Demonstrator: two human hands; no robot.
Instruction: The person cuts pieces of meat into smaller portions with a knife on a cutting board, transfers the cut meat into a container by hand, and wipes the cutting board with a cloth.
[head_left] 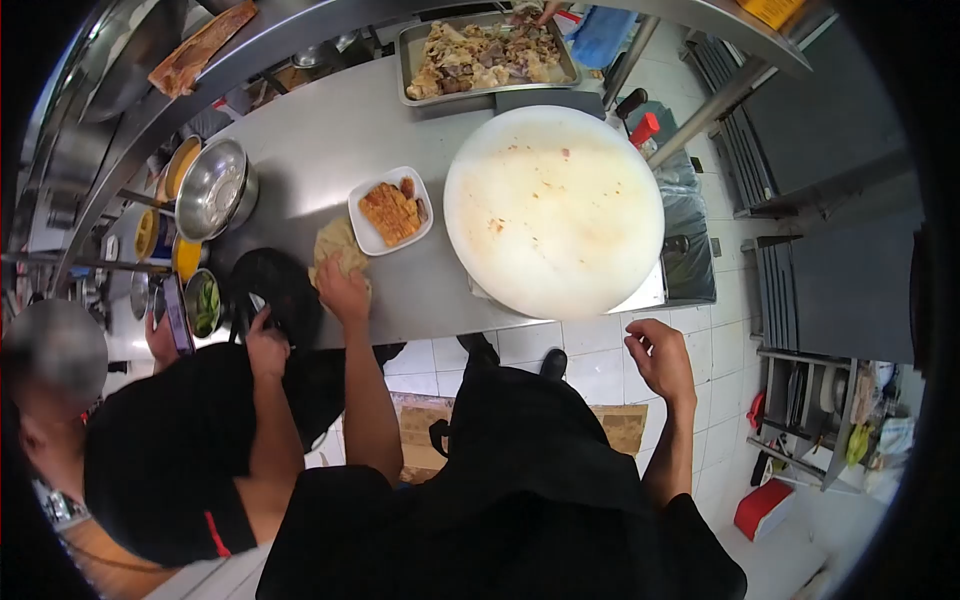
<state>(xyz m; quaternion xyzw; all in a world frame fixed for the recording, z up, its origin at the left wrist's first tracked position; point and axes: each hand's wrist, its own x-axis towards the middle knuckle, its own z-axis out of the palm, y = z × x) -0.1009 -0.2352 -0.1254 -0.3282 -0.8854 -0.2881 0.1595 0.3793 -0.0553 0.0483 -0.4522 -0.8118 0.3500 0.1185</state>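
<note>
My left hand (343,291) presses down on a crumpled yellowish cloth (340,245) on the steel counter, its fingers gripping the fabric. Just beyond the cloth, a square white dish (425,222) holds a browned, scored slab of food (390,213) with darker pieces beside it. My right hand (663,360) hangs in the air past the counter's front edge, fingers loosely bent and apart, with nothing in it. Nearest to that hand is a big round white cutting board (555,210) dotted with small food scraps.
At the back a metal tray (403,72) holds chopped meat, with another person's hand (548,10) at it. Metal bowls (215,190) stand at the left. A person in black (170,440) stands close on my left, holding a phone (178,315). Knife handles (632,102) rise behind the board.
</note>
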